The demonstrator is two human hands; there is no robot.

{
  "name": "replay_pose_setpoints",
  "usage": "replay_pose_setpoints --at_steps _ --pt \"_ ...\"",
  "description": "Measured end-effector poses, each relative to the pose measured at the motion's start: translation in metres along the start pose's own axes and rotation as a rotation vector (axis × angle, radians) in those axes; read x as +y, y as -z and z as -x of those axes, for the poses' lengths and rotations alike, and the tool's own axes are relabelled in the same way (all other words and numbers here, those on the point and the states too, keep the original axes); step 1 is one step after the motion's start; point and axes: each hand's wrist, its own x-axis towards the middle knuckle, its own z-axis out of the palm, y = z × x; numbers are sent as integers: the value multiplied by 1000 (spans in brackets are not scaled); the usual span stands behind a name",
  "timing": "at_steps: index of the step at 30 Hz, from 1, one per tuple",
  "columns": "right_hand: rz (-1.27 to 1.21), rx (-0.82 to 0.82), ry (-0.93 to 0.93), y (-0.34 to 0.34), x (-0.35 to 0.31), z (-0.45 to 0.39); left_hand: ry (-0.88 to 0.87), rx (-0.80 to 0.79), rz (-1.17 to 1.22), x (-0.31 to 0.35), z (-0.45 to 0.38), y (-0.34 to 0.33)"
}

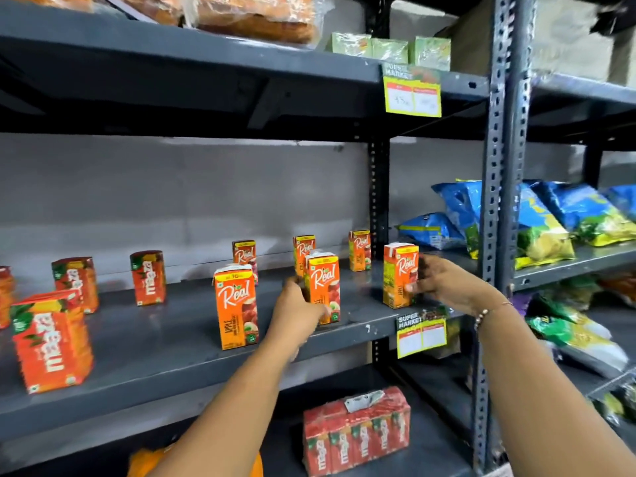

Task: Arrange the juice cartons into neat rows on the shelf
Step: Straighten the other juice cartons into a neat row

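Several orange Real apple juice cartons stand scattered on the grey middle shelf [172, 352]. My left hand [297, 309] grips the left side of a front Real carton [323, 287]. My right hand [444, 282] holds another Real carton [400, 275] at the shelf's right end. A third Real carton [236, 306] stands free to the left near the front edge. Three more Real cartons [244, 254] line the back. Red Maaza cartons [51, 342] stand further left, spaced apart.
A shrink-wrapped pack of Maaza cartons [356, 430] sits on the shelf below. Blue and yellow snack bags [537, 222] fill the neighbouring rack to the right, behind a grey upright post [499, 201]. Yellow price tags [421, 333] hang from the shelf edges.
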Motion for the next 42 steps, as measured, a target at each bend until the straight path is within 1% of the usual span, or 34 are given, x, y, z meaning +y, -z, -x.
replay_pose_setpoints --at_steps 4,20,30,42 --pt "7 -43 -16 0 11 -5 -12 -54 -6 -4 -5 -3" --pt "-57 -87 -22 4 11 -4 -3 -113 -20 -7 -8 1" --pt "-75 -149 -12 10 14 -6 -17 -93 -20 -8 -9 -2" --pt "-82 -165 0 11 15 -5 -34 -86 -31 -12 -11 -3"
